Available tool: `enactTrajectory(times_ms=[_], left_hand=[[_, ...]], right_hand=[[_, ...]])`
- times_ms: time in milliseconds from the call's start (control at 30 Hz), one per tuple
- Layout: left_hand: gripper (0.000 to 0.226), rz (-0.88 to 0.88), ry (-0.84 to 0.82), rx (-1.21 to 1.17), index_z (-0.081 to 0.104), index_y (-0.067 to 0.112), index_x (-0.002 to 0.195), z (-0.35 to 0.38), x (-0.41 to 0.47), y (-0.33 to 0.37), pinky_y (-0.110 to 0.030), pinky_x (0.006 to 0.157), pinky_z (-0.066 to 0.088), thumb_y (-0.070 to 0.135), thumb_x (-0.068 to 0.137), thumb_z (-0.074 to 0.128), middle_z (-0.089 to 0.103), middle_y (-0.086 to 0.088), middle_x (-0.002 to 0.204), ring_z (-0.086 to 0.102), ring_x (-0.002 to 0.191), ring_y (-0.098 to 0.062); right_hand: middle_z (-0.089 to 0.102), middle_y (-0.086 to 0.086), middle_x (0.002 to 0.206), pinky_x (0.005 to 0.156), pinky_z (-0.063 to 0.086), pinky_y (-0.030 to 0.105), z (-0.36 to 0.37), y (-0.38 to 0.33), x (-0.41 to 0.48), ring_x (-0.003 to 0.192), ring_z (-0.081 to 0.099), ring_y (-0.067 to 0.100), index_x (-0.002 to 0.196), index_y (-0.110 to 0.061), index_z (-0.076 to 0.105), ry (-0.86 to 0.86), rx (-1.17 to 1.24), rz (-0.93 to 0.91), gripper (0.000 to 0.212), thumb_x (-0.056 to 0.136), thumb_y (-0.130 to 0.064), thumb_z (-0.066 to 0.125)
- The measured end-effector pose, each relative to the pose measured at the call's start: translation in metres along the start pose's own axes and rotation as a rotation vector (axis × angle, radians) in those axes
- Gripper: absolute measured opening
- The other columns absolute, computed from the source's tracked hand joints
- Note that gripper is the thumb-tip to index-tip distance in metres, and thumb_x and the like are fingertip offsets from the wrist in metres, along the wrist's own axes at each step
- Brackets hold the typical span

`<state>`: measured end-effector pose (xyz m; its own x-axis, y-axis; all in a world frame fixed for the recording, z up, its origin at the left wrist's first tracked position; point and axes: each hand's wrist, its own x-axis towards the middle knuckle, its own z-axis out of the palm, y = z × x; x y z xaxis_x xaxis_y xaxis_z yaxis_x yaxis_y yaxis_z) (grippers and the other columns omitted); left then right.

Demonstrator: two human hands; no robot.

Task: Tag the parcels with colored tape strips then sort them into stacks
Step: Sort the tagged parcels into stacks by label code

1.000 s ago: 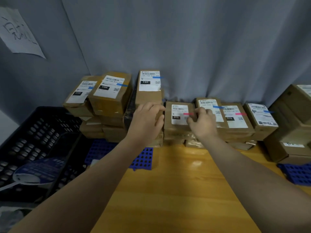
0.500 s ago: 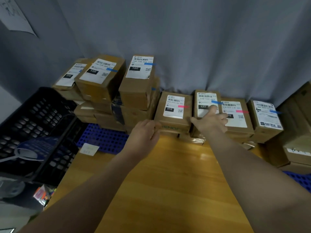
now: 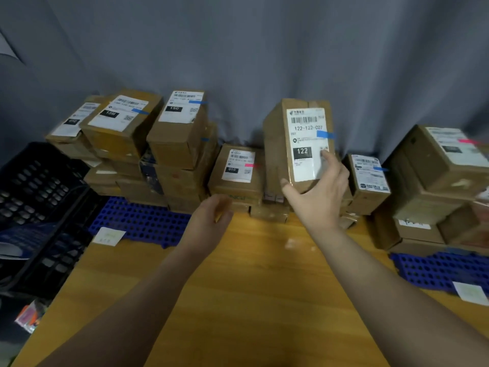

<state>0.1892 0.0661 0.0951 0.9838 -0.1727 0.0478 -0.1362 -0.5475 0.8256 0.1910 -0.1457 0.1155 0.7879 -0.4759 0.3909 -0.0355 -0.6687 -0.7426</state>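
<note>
Wood table [image 3: 238,300] w/ parcel stacks [image 3: 169,154] along the back by the curtain [image 3: 264,49]; black crate [image 3: 39,194] at L. One parcel [image 3: 280,144] is up above the row, standing on end, label "122" facing the cam. Its lower end sits in the R hand [image 3: 320,197]: thumb on the label, other fingers round the bottom edge, firm grasp. L hand [image 3: 209,221] is slack and holds nothing, just in front of the "010" parcel [image 3: 238,186], lower-left of the held one. Label tape count: blue strips [image 3: 326,134] 4, incl. the held parcel's; pink strips [image 3: 251,165] 2.
</note>
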Motion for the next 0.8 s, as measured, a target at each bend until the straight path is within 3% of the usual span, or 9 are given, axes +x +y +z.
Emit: enactTrajectory(times_ms=[133,233,300,400,500,600,700,800], left_hand=[[0.037,0.000,0.075,-0.252,0.046,0.019,0.130,-0.002,-0.008,0.005,-0.008,0.076,0.043,0.034,0.096,0.047,0.054,0.013,0.113,0.054,0.104,0.003],[0.047,0.096,0.151,-0.329,0.028,0.035,0.137,-0.018,-0.016,-0.010,-0.012,0.096,0.038,0.053,0.094,0.037,0.038,0.011,0.135,0.040,0.121,0.010],[0.060,0.143,0.187,-0.281,0.016,0.044,0.140,-0.036,-0.020,-0.030,-0.023,0.109,0.028,0.071,0.087,0.029,0.020,0.010,0.149,0.024,0.138,-0.002],[0.067,0.143,0.198,-0.242,0.013,0.046,0.142,-0.068,-0.027,-0.067,-0.035,0.114,0.027,0.078,0.084,0.025,0.017,0.005,0.153,0.022,0.141,-0.008],[0.074,0.099,0.159,-0.227,0.021,0.039,0.143,-0.099,-0.038,-0.099,-0.032,0.111,0.030,0.079,0.082,0.030,0.028,0.006,0.148,0.029,0.137,-0.007],[0.074,0.030,0.124,-0.281,0.030,0.029,0.140,-0.123,-0.047,-0.123,-0.012,0.098,0.037,0.074,0.082,0.040,0.042,0.007,0.138,0.041,0.126,0.002],[0.057,-0.052,0.065,-0.313,0.037,0.014,0.137,-0.140,-0.052,-0.142,-0.003,0.084,0.040,0.050,0.094,0.044,0.049,0.013,0.125,0.048,0.109,0.016],[0.039,-0.127,0.030,-0.300,0.043,0.018,0.128,-0.151,-0.052,-0.155,-0.008,0.083,0.044,0.036,0.094,0.044,0.052,0.017,0.116,0.050,0.097,0.021]], right_hand=[[0.028,0.012,0.141,0.109,0.022,0.033,-0.010,0.002,-0.027,0.136,0.025,0.025,0.137,-0.029,0.026,-0.136,0.112,-0.186,0.089,0.062,-0.047,0.072],[0.027,0.013,0.140,0.109,0.028,0.040,-0.003,-0.007,-0.044,0.134,0.028,0.030,0.136,-0.034,0.026,-0.277,0.133,-0.284,0.088,0.060,-0.051,0.068],[0.026,0.009,0.140,0.108,0.029,0.040,0.007,-0.017,-0.055,0.135,0.027,0.028,0.137,-0.035,0.024,-0.386,0.108,-0.314,0.090,0.059,-0.053,0.067],[0.022,0.003,0.142,0.107,0.025,0.037,0.029,-0.033,-0.072,0.136,0.023,0.025,0.137,-0.038,0.022,-0.537,0.035,-0.350,0.092,0.057,-0.056,0.063],[0.021,0.001,0.143,0.104,0.024,0.034,0.059,-0.050,-0.088,0.135,0.023,0.024,0.138,-0.038,0.023,-0.625,-0.043,-0.413,0.094,0.056,-0.056,0.064],[0.022,0.003,0.145,0.104,0.023,0.032,0.088,-0.068,-0.101,0.134,0.022,0.022,0.141,-0.034,0.025,-0.692,-0.096,-0.450,0.096,0.057,-0.051,0.069],[0.017,0.001,0.147,0.104,0.023,0.032,0.107,-0.076,-0.113,0.136,0.017,0.021,0.145,-0.031,0.026,-0.756,-0.158,-0.452,0.097,0.060,-0.050,0.069],[0.009,-0.007,0.149,0.105,0.022,0.033,0.121,-0.081,-0.118,0.136,0.011,0.014,0.146,-0.037,0.018,-0.864,-0.187,-0.389,0.097,0.065,-0.046,0.071]])
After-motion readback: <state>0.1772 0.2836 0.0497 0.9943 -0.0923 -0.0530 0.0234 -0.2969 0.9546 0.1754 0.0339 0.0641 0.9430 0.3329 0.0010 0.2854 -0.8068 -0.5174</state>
